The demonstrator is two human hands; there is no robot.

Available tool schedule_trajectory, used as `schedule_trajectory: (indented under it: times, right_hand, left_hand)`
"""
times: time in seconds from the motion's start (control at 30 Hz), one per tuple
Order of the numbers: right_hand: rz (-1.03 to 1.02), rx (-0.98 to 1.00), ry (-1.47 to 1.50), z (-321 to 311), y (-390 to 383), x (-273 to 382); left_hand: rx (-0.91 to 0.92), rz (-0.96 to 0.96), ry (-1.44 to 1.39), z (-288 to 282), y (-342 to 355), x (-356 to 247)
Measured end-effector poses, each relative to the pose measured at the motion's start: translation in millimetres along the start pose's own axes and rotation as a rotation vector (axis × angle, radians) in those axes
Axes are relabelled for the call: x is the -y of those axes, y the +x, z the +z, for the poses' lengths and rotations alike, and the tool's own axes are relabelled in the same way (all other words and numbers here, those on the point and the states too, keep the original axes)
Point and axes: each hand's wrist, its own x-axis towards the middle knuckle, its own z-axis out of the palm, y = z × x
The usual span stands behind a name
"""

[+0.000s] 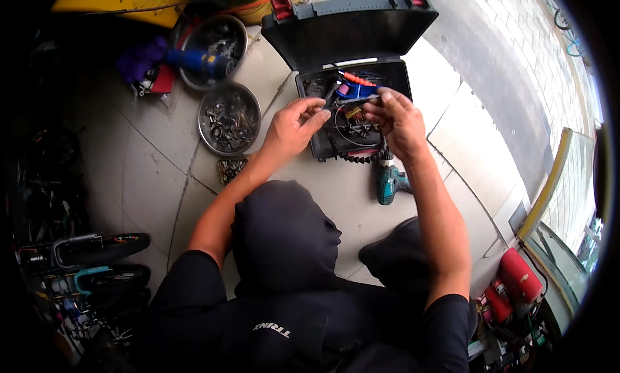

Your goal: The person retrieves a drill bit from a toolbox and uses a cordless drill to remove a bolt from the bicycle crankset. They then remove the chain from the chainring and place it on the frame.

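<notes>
One head camera looked steeply down from above the person's knees onto the tiled floor (155,173), fairly near. It faced forward toward an open toolbox (352,82). The dark fisheye rim perhaps hid the edges.

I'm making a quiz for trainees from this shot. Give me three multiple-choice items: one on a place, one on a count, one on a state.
1. Where does the drill lie?
A. on the floor by the case's near edge
B. inside a bowl
C. on the case lid

2. How many round metal bowls of hardware stand left of the case?
A. one
B. two
C. four

3. How is the case?
A. shut
B. open, lid up
C. upside down

Answers: 1 A, the teal drill rests on the tiles under the right hand. 2 B, a far bowl and a near bowl. 3 B, its lid stands raised while both hands, the left hand too, work over it.
</notes>
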Motion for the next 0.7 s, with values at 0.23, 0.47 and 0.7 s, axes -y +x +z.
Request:
schedule_trajectory:
  times: [0.23,0.47,0.7]
  right_hand:
    - [-0.071,-0.187,-0.398,-31,-2,43]
    - [0.093,-0.203,-0.722,-60,-23,36]
    - [0.093,-0.301,-0.601,-72,-28,16]
  left_hand:
    - [0.143,0.171,0.331,16,16,4]
    - [0.310,0.299,0.632,54,31,19]
    - [0.433,0.440,0.744,53,53,34]
